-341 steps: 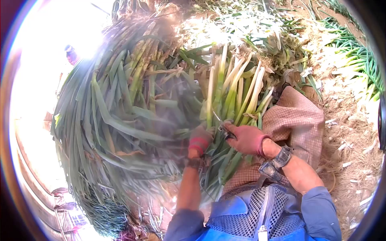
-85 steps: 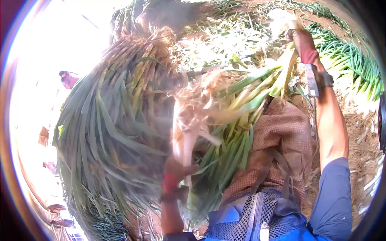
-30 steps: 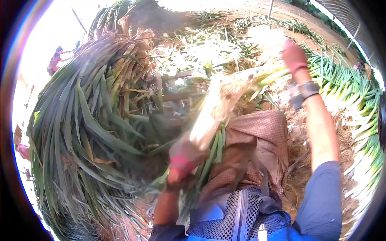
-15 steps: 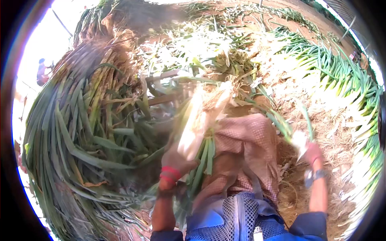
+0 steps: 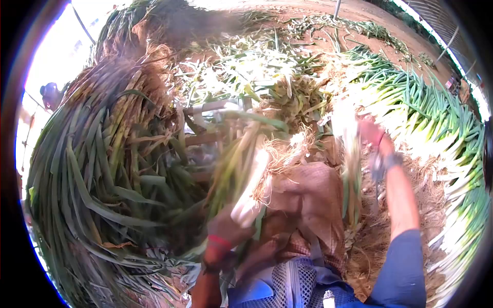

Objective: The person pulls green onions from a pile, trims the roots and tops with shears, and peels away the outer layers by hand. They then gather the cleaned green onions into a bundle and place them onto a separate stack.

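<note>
My left hand (image 5: 224, 229), in a reddish glove, grips a bundle of leeks (image 5: 250, 182) low in the middle; their white stalks and hairy roots point up and away over a checked cloth (image 5: 308, 205) on my lap. My right hand (image 5: 371, 134), gloved too, is stretched out to the right and holds a single leek (image 5: 351, 164) whose green leaves hang down blurred. A strap with a band sits on my right wrist (image 5: 382, 163).
A big heap of untrimmed leeks (image 5: 102, 164) with dry roots fills the left. Rows of cleaned leeks (image 5: 436, 118) lie on the right. Trimmed leaves and husks (image 5: 246, 72) cover the ground ahead. Another person (image 5: 50, 95) stands at far left.
My right hand has swung up from low on the right and now holds a leek near the middle right. The bundle in my left hand has tipped slightly lower.
</note>
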A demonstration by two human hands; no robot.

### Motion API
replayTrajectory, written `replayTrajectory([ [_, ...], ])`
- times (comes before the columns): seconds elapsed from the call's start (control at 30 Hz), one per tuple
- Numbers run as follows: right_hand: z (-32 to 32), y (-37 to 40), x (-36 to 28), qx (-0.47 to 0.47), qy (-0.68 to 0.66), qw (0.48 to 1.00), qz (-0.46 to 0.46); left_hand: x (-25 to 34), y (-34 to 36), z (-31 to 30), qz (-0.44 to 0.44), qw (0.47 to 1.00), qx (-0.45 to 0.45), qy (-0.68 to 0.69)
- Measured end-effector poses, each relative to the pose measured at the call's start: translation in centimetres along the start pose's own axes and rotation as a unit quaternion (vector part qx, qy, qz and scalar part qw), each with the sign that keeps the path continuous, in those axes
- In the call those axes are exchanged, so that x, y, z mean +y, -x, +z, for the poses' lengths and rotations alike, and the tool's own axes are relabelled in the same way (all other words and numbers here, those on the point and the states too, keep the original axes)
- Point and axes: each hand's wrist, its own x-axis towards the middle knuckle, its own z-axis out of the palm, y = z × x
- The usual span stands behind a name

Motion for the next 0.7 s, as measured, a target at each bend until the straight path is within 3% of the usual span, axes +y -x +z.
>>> replayTrajectory([
  [0.03,-6.9,-2.5,-10.5,0.023,0.082,0.996,-0.031,0.3,0.3,0.1,0.001,1.000,0.009,-0.005],
  [0.07,-8.9,-1.8,-15.6,0.245,-0.065,0.931,-0.261,0.7,0.5,0.3,0.004,1.000,0.019,-0.008],
  [0.13,-14.1,0.3,-22.5,0.261,-0.163,0.908,-0.286,1.5,1.0,1.0,0.005,0.999,0.047,-0.008],
  [0.2,-14.3,2.7,-25.9,0.218,-0.152,0.926,-0.266,2.3,1.7,1.7,-0.006,0.998,0.068,-0.007],
  [0.27,-10.2,5.5,-27.1,0.178,-0.046,0.922,-0.341,3.0,1.7,2.1,0.064,0.992,0.105,-0.012],
  [0.3,-5.9,7.8,-28.0,0.175,-0.023,0.938,-0.299,2.5,1.9,2.7,0.059,0.993,0.100,-0.011],
  [0.37,-1.4,8.5,-26.0,0.011,0.020,0.936,-0.350,0.7,1.6,4.6,0.108,0.984,0.108,-0.095],
  [0.4,0.7,8.9,-25.4,0.028,0.089,0.920,-0.380,-0.3,1.7,5.8,0.116,0.981,0.121,-0.100],
  [0.47,3.0,9.6,-25.2,-0.124,0.106,0.944,-0.286,0.1,2.0,6.2,0.126,0.980,0.120,-0.101],
  [0.57,6.5,9.7,-24.2,-0.048,0.213,0.915,-0.340,-0.2,1.9,7.2,0.129,0.976,0.126,-0.123],
  [0.6,7.0,10.3,-25.8,-0.127,0.266,0.922,-0.249,-0.5,1.9,7.6,0.121,0.974,0.128,-0.145],
  [0.63,7.6,9.7,-25.3,-0.128,0.268,0.922,-0.250,-0.6,1.8,7.8,0.119,0.974,0.129,-0.143],
  [0.7,9.6,6.7,-23.5,-0.060,0.426,0.837,-0.339,-0.9,1.8,7.9,0.129,0.968,0.138,-0.162],
])
